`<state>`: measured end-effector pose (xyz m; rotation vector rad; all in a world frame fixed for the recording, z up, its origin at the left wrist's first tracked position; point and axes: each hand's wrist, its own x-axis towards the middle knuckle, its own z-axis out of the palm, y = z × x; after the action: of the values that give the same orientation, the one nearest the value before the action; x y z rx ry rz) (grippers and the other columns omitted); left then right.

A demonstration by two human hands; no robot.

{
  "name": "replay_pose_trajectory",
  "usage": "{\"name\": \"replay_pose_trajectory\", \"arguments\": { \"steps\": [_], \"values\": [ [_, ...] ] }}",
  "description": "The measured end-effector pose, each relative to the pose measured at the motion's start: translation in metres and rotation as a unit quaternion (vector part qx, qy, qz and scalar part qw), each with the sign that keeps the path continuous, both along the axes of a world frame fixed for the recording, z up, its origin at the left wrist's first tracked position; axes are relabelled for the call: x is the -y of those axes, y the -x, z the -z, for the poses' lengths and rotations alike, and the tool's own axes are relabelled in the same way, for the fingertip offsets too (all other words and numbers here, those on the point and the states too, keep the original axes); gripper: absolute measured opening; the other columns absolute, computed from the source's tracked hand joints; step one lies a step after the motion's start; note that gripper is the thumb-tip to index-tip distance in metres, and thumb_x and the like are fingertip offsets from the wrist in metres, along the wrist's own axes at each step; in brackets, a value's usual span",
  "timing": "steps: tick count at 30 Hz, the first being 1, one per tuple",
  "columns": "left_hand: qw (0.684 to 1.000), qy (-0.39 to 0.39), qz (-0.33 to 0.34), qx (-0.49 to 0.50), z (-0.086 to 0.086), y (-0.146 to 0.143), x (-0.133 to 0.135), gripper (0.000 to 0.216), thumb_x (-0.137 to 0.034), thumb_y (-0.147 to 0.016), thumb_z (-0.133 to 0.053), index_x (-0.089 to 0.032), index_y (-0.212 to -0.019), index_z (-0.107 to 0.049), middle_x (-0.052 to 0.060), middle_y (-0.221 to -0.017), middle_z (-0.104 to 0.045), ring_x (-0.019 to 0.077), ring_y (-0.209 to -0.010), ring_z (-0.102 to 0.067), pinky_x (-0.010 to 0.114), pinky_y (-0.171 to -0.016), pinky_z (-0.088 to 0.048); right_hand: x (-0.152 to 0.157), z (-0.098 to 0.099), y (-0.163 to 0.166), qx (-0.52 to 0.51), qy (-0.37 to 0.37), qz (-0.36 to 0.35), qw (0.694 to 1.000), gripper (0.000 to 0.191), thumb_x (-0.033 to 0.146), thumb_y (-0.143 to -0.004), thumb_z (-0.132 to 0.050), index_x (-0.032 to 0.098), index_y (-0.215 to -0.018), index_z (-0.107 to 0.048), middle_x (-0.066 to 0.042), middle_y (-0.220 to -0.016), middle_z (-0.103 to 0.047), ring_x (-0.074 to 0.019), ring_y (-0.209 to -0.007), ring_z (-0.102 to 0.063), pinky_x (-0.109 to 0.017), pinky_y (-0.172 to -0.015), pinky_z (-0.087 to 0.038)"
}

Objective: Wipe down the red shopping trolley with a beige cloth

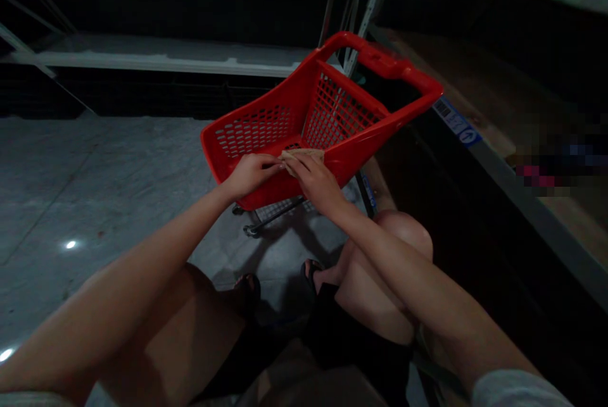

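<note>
A red plastic shopping cart (pixel 266 117) with perforated sides stands in front of my knees. Over its near rim I have a small beige cloth (pixel 311 154), folded or bunched up. My right hand (pixel 319 184) is closed on this cloth, its fingers lying across the near face. From the other side, my left hand (pixel 251 174) pinches at the cloth's left edge with thumb and fingertips together. The hands almost meet, and part of the cloth is hidden under the right fingers.
White metal shelving (pixel 180 62) runs behind the cart. To the right is a long dark counter (pixel 532 204) with a blue-and-white label (pixel 458 122) on its edge. Grey concrete floor (pixel 95 185) stretches to the left. The cart's wheels (pixel 251 230) rest near my sandalled feet.
</note>
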<state>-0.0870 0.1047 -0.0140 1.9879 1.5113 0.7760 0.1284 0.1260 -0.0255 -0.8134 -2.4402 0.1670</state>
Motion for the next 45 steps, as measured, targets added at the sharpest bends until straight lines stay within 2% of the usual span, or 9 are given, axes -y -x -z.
{"name": "replay_pose_trajectory", "arguments": {
  "steps": [3, 6, 12, 18, 22, 31, 36, 41, 45],
  "values": [
    [1.000, 0.009, -0.023, 0.007, -0.004, 0.001, 0.005, 0.038, -0.048, -0.097, -0.057, -0.021, -0.113, -0.079, 0.004, -0.113, -0.080, 0.0220, -0.102, -0.074, 0.031, -0.096, -0.053, -0.007, -0.005, -0.017, -0.034, 0.003, -0.004, 0.999, 0.036, 0.015, -0.100, -0.047, 0.026, -0.130, -0.065, -0.008, -0.133, -0.066, -0.0232, -0.129, -0.057, -0.041, -0.112, -0.048],
    [0.999, 0.011, -0.047, 0.005, -0.008, 0.000, 0.011, 0.036, -0.045, -0.098, -0.056, -0.023, -0.113, -0.080, 0.004, -0.115, -0.080, 0.0208, -0.104, -0.073, 0.030, -0.097, -0.053, -0.033, -0.012, -0.057, -0.119, -0.017, 0.113, 0.986, 0.033, 0.010, -0.092, -0.052, 0.026, -0.115, -0.068, -0.007, -0.127, -0.063, -0.0233, -0.120, -0.061, -0.043, -0.107, -0.051],
    [0.998, 0.007, -0.044, -0.031, -0.007, -0.003, 0.012, 0.037, -0.046, -0.098, -0.055, -0.021, -0.107, -0.081, 0.004, -0.111, -0.080, 0.0210, -0.099, -0.073, 0.028, -0.092, -0.052, -0.077, 0.002, -0.102, -0.280, -0.026, 0.398, 0.873, 0.027, 0.011, -0.077, -0.058, 0.023, -0.101, -0.062, -0.005, -0.110, -0.054, -0.0226, -0.104, -0.060, -0.047, -0.100, -0.052],
    [0.998, -0.002, -0.040, -0.057, -0.004, -0.005, 0.006, 0.044, -0.052, -0.097, -0.050, -0.020, -0.096, -0.081, 0.003, -0.094, -0.081, 0.0200, -0.083, -0.071, 0.027, -0.079, -0.051, -0.026, 0.032, -0.039, -0.178, 0.091, 0.207, 0.958, 0.036, 0.009, -0.076, -0.050, 0.023, -0.107, -0.063, -0.008, -0.113, -0.061, -0.0225, -0.108, -0.061, -0.038, -0.100, -0.052],
    [0.999, 0.002, -0.026, -0.042, -0.004, -0.004, 0.006, 0.045, -0.054, -0.097, -0.049, -0.022, -0.097, -0.081, 0.002, -0.097, -0.081, 0.0206, -0.086, -0.072, 0.026, -0.078, -0.051, -0.009, 0.042, -0.022, -0.159, 0.138, 0.158, 0.965, 0.040, 0.008, -0.069, -0.049, 0.021, -0.104, -0.066, -0.008, -0.111, -0.063, -0.0228, -0.104, -0.062, -0.036, -0.096, -0.053],
    [0.998, 0.011, -0.042, -0.053, -0.002, -0.001, 0.009, 0.047, -0.055, -0.098, -0.050, -0.020, -0.094, -0.081, 0.003, -0.094, -0.081, 0.0199, -0.084, -0.071, 0.028, -0.079, -0.052, -0.086, 0.045, -0.093, -0.342, 0.073, 0.408, 0.843, 0.039, 0.012, -0.070, -0.047, 0.018, -0.104, -0.063, -0.006, -0.101, -0.060, -0.0232, -0.103, -0.062, -0.042, -0.098, -0.051],
    [0.999, 0.005, -0.040, -0.010, 0.000, -0.002, 0.005, 0.039, -0.050, -0.096, -0.057, -0.022, -0.105, -0.082, 0.004, -0.108, -0.081, 0.0220, -0.096, -0.074, 0.029, -0.089, -0.054, -0.037, 0.062, -0.035, -0.371, 0.233, 0.337, 0.833, 0.045, 0.012, -0.061, -0.062, 0.018, -0.105, -0.061, -0.011, -0.120, -0.061, -0.0245, -0.114, -0.060, -0.043, -0.110, -0.046],
    [0.999, 0.018, -0.041, 0.012, -0.001, -0.006, 0.002, 0.035, -0.047, -0.094, -0.059, -0.022, -0.105, -0.082, 0.003, -0.110, -0.081, 0.0234, -0.100, -0.075, 0.030, -0.089, -0.055, 0.020, 0.074, 0.023, -0.426, 0.492, 0.237, 0.721, 0.036, 0.007, -0.056, -0.067, 0.022, -0.088, -0.065, 0.000, -0.092, -0.073, -0.0232, -0.095, -0.067, -0.042, -0.099, -0.055],
    [0.999, 0.027, -0.032, 0.021, -0.004, -0.009, 0.003, 0.035, -0.045, -0.095, -0.057, -0.021, -0.106, -0.081, 0.002, -0.109, -0.081, 0.0223, -0.099, -0.075, 0.030, -0.089, -0.054, 0.035, 0.070, 0.045, -0.456, 0.560, 0.199, 0.662, 0.019, 0.012, -0.061, -0.067, 0.022, -0.077, -0.065, 0.003, -0.072, -0.072, -0.0209, -0.071, -0.069, -0.039, -0.072, -0.061]
  ]
}}
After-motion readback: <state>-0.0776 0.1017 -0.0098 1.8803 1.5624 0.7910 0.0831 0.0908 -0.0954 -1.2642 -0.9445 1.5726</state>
